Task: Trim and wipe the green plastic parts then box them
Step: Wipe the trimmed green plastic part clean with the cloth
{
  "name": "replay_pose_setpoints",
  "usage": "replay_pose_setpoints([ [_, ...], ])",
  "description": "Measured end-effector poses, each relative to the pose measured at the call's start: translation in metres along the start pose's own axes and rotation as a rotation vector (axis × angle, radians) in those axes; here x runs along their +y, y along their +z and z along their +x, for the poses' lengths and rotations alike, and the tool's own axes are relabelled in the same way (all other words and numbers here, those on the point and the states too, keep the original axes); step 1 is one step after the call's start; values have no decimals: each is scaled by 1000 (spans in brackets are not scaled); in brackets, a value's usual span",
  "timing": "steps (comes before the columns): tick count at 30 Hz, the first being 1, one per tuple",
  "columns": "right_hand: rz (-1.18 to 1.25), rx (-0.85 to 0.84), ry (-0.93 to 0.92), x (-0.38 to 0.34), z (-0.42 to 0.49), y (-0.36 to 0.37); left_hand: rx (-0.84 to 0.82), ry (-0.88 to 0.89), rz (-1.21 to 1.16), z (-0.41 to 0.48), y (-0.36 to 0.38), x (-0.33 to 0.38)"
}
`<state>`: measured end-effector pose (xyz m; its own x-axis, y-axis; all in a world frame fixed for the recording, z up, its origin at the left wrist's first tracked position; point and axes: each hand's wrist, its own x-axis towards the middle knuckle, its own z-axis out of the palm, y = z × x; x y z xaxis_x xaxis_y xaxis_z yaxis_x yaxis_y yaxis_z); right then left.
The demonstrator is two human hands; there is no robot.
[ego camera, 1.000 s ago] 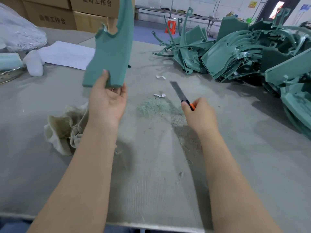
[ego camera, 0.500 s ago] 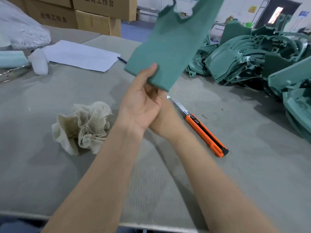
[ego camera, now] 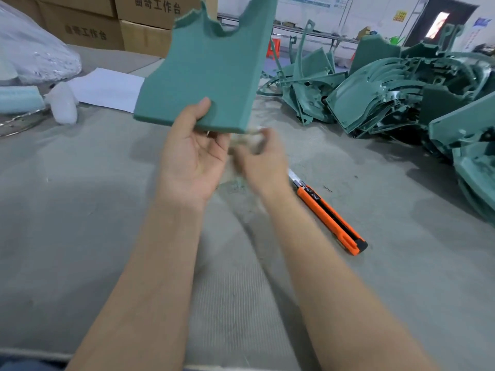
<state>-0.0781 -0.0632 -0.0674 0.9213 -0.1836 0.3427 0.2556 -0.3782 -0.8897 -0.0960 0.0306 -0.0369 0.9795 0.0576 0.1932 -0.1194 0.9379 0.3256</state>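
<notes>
One flat green plastic panel (ego camera: 206,76), judged light and stiff, is pinched at its lower edge by the left hand (ego camera: 192,162); the right hand (ego camera: 261,159), blurred, cannot be read.

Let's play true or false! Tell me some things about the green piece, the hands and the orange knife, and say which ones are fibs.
1. The left hand holds a green plastic part up off the table. True.
2. The orange knife is in the right hand. False: the knife lies on the table beside the right arm. That hand is blurred and seems to grip a pale cloth under the part's lower edge.
3. A pile of green parts lies on the far right of the table. True.
4. The cardboard boxes stand behind that pile on the right. False: they stand at the back left.
</notes>
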Motion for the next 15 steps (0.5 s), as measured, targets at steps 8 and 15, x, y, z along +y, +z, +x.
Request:
replay_pose_setpoints([
  [8,-114,329,-288,5,-4,-73,50,-222,520,-9,2,-55],
  [15,-360,-136,-570,5,-27,-31,56,-256,419,-1,-3,-36],
])
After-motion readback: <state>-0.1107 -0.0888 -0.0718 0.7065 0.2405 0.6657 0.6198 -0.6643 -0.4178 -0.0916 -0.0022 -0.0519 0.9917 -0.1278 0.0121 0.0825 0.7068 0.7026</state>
